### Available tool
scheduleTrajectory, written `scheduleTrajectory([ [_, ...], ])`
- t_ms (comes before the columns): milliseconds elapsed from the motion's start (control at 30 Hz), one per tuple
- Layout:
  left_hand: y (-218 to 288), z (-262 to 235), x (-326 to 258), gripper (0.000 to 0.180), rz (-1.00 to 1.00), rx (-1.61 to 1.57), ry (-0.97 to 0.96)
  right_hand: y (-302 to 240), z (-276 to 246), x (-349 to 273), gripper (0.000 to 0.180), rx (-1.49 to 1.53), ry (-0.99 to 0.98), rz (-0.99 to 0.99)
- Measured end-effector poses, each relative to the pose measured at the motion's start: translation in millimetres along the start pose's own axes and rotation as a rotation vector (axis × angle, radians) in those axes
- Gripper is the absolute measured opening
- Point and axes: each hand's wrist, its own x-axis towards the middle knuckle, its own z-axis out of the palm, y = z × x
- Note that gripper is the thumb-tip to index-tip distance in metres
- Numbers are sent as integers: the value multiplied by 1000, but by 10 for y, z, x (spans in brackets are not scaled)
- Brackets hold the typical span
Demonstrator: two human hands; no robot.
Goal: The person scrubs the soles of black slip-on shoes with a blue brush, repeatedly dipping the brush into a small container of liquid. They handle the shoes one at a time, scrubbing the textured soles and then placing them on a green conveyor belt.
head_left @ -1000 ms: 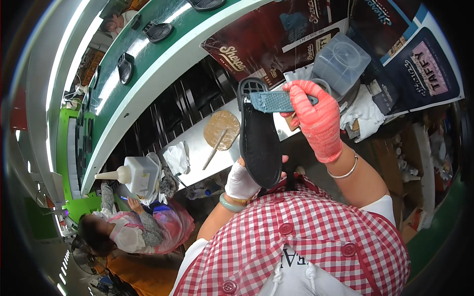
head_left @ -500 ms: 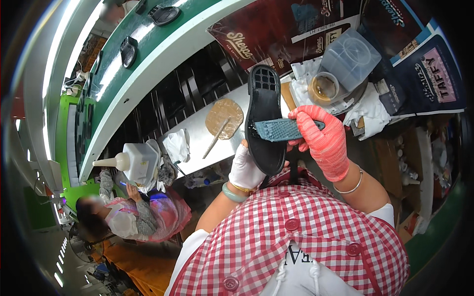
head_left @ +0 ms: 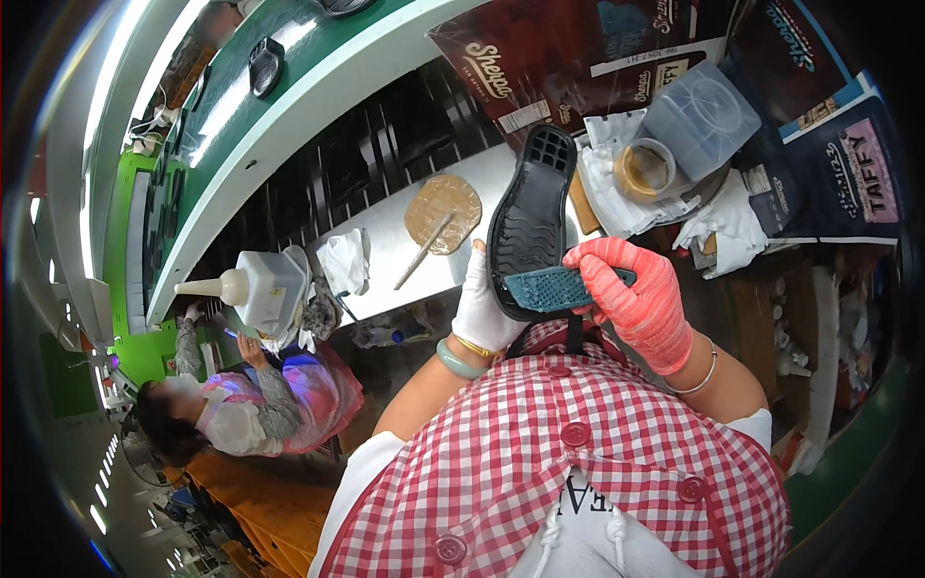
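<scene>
My left hand [head_left: 482,306], in a white glove with bare fingertips, grips the lower left edge of a black shoe sole [head_left: 532,214]. The sole stands tilted in front of my apron, showing wavy ridges and small square hollows at its far end. In a coral knit glove, my right hand [head_left: 636,301] is closed on the right end of a flat teal textured tool [head_left: 544,289]. That tool lies across the near part of the sole and appears to touch it. Some right fingers are hidden behind the tool.
A brown round lid-like disc [head_left: 453,207] with a stick lies on the metal tabletop [head_left: 385,231]. At left stands a nozzled bottle [head_left: 265,294]; at right, a tub of amber liquid [head_left: 644,171] and a clear container [head_left: 701,120]. A co-worker [head_left: 260,395] sits left of the green-topped line [head_left: 318,58].
The teal tool has moved down the sole, toward me, uncovering its ridged middle. Both hands keep their grips. The view has shifted slightly.
</scene>
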Motion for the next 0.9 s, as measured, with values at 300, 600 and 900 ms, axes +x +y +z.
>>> scheduleTrajectory([
  [300, 61, -71, -31, 66, -101, 117, 85, -241, -54, 216, 24, -253, -291, 81],
  [600, 129, -24, 12, 61, -326, 55, 153, -330, 78, 449, 28, -306, -351, 296],
  [900, 322, -343, 82, 53, -469, 275, -116, -288, 152, 633, 26, -340, -382, 299],
])
